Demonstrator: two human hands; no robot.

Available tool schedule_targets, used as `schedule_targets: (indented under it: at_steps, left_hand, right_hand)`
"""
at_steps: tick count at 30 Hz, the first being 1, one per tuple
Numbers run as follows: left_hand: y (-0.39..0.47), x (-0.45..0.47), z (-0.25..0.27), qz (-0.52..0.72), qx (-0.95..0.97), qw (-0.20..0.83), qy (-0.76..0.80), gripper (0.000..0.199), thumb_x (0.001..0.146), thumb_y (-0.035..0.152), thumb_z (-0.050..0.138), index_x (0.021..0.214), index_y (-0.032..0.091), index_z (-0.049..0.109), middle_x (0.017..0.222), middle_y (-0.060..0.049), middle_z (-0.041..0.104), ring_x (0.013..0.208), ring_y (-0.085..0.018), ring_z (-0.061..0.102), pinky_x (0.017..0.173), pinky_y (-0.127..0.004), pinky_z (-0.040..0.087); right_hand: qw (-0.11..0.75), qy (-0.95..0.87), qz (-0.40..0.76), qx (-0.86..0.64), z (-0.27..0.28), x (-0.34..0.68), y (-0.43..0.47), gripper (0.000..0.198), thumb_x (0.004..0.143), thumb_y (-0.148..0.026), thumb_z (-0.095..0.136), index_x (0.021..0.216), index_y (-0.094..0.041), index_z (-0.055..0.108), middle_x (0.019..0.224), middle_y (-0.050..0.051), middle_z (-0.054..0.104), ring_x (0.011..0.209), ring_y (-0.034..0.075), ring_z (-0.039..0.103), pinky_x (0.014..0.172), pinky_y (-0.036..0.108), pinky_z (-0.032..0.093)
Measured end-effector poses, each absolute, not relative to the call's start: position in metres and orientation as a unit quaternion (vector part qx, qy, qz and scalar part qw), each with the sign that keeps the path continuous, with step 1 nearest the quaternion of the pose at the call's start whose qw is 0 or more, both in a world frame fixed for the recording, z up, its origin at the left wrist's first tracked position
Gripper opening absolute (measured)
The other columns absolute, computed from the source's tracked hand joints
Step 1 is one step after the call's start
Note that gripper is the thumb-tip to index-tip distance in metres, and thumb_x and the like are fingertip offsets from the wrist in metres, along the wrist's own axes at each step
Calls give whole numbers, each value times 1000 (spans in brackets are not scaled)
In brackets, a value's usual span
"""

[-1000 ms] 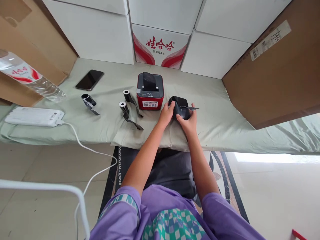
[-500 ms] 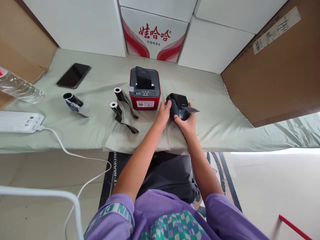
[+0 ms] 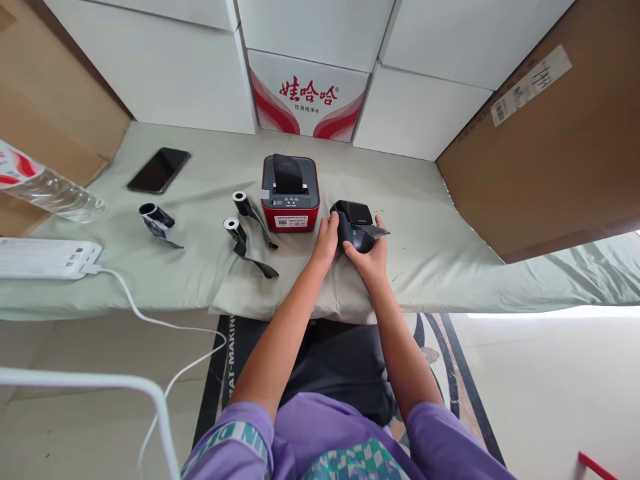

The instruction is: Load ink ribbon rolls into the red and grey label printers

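A small dark portable printer (image 3: 345, 230) is between my two hands on the cloth, its black flap raised at the back. My left hand (image 3: 326, 239) grips its left side. Around its front and right side is wrapped my right hand (image 3: 370, 259), thumb at the front edge. A dark paper strip (image 3: 376, 231) sticks out of it to the right, above my right fingers. Just left of my hands stands a red and black receipt printer (image 3: 291, 217) with a dark strip curling from its top. Two partly unrolled dark paper rolls (image 3: 241, 238) (image 3: 249, 207) lie left of that.
Farther left are another dark roll (image 3: 157, 217), a phone (image 3: 159, 170), a water bottle (image 3: 60, 193) and a white power strip (image 3: 50, 259) with a cable. White cartons (image 3: 307, 93) line the back; a large cardboard box (image 3: 540, 153) stands at right.
The camera view has tilted, so the scene sits slightly lower in the picture. Both hands keep their hold on the portable printer, with little visible movement.
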State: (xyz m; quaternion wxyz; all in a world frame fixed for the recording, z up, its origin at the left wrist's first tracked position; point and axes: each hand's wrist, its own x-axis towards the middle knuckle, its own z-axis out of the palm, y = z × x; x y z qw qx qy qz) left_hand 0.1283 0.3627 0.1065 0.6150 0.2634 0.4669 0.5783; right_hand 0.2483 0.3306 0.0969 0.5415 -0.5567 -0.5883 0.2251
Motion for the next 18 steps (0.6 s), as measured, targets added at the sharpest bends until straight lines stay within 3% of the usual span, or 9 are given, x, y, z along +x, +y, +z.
schedule_targets:
  at_steps: [3,6,10,18]
  left_hand:
    - [360,128,112,585,246,627,451,50,85,69,72,96,21,59,92,-3,67,98,-23,68,89,-34,53]
    - [356,128,120,596,241,632,433,49,76,55,86,99,21,59,93,-3,69,99,-23,69,92,-35,53]
    - [356,128,121,598,255,620,438,47,74,43,88,102,20,59,97,-4,70,101,-24,70,93,-36,53]
    - [361,127,106,588,288,594,468,42,77,46,83,101,20,60,98,-5,70,98,-22,70,89,-34,54]
  right_hand:
    - [534,-605,235,-542,94,249,333,114,63,-53,88,157,-16,35,139,19,60,124,33,63,112,52,48]
    - [531,-618,236,-529,92,249,334,117,62,-52,89,158,-17,32,133,17,63,119,32,65,109,53,51]
    - [524,-625,238,-526,92,249,334,116,64,-50,89,159,-19,30,135,17,61,120,32,65,109,53,52]
    - [520,-629,239,-526,92,249,333,111,65,-50,90,157,-19,36,148,20,56,133,37,60,115,58,47]
